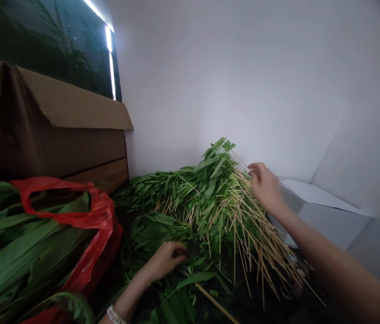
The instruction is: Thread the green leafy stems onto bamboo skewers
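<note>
A large heap of green leaves (210, 173) threaded on thin pale sticks (257, 229) lies against the wall, the bare stick ends fanning toward the lower right. At the heap's upper right, my right hand (266, 186) is closed in a pinch on a thin stick (239, 158) that slants up to the leaves. My left hand (167, 260) hovers low over loose leaves (159, 229), its fingers bent, thumb and fingertips apart, with nothing visible between them. One thicker stick (215, 302) and long leaves (196, 279) lie below and right of it.
On the left, a red plastic bag (104, 225) holds long broad leaves (14, 252). Behind it stands an open cardboard box (75, 144). A white box (331, 220) sits at the right beside the heap. A white wall (226, 76) closes off the back.
</note>
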A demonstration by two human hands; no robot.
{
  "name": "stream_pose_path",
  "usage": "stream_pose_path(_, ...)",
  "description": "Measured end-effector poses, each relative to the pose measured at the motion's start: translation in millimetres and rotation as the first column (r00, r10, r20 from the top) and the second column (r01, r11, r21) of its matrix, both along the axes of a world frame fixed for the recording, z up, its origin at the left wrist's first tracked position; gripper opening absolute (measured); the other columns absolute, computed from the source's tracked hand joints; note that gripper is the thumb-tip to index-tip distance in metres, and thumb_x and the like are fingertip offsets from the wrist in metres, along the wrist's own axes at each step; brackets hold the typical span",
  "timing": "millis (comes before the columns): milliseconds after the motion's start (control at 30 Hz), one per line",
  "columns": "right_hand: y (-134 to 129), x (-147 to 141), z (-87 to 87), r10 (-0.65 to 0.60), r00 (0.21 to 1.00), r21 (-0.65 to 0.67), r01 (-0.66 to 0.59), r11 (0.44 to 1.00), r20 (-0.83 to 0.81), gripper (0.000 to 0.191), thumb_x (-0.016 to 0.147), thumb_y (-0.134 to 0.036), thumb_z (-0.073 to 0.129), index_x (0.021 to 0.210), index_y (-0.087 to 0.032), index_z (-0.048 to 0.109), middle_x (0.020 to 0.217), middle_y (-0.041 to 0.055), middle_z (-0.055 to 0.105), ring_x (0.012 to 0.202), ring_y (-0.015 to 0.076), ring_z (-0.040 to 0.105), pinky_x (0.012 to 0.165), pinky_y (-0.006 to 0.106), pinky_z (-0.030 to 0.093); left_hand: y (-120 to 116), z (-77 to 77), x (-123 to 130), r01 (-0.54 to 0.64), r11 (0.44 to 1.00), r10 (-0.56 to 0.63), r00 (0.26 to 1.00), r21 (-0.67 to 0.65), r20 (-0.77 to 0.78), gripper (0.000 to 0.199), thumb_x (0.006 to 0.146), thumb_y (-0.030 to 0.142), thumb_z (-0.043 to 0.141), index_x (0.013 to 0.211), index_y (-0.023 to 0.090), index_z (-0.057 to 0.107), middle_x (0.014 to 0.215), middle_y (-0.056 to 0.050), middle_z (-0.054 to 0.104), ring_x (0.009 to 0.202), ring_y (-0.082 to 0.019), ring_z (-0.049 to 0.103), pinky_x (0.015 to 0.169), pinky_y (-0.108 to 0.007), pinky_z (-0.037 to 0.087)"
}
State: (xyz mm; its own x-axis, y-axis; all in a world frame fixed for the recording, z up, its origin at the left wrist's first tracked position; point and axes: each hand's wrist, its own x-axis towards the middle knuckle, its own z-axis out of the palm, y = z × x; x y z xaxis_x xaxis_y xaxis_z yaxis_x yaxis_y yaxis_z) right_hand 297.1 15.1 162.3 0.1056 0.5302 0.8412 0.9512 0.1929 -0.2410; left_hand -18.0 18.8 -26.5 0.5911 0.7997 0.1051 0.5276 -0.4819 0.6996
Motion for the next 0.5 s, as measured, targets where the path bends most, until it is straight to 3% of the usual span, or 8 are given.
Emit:
stream_pose_path(267,67.1,33.5,-5.5,-0.181,0.983,-0.141,0.185,0.973,0.044,0.027,0.084,-0.011,0.039,0.104,-0.011,0.057,0.092,0.0126,0.066,0.084,0.0211,0.06,0.076,0.032,0.042,1.5,-1.7,-0.8,0.001,1.0,-0.001,0.999,-0.003,-0.032,0.025,0.076,0.026,0.053,0.091,0.016,0.07,0.077,-0.001,0.069,0.07,-0.015,0.057,0.062,-0.022,0.038)
stream_pose_path(400,77.2,45.6,-13.1,-0.217,0.97,-0.257,0.239,0.937,0.109,0.018,0.088,-0.026,0.051,0.097,-0.014,0.061,0.089,0.0052,0.065,0.078,0.0164,0.059,0.075,0.032,0.043,2.0,-2.5,-1.2,-0.007,1.0,0.007,1.0,-0.018,-0.022,0.025,0.075,0.025,0.054,0.092,0.017,0.071,0.08,-0.001,0.07,0.072,-0.016,0.059,0.064,-0.023,0.04)
stream_pose_path(500,71.7,49.0,-11.8,-0.214,0.964,-0.308,0.255,0.917,0.161,0.015,0.083,-0.02,0.053,0.09,-0.015,0.066,0.085,0.0072,0.067,0.079,0.0181,0.059,0.073,0.03,0.041,2.1,-1.6,-1.5,0.003,1.0,-0.003,1.0,-0.015,-0.01,0.025,0.076,0.025,0.055,0.092,0.017,0.071,0.08,-0.001,0.07,0.073,-0.016,0.06,0.065,-0.022,0.04)
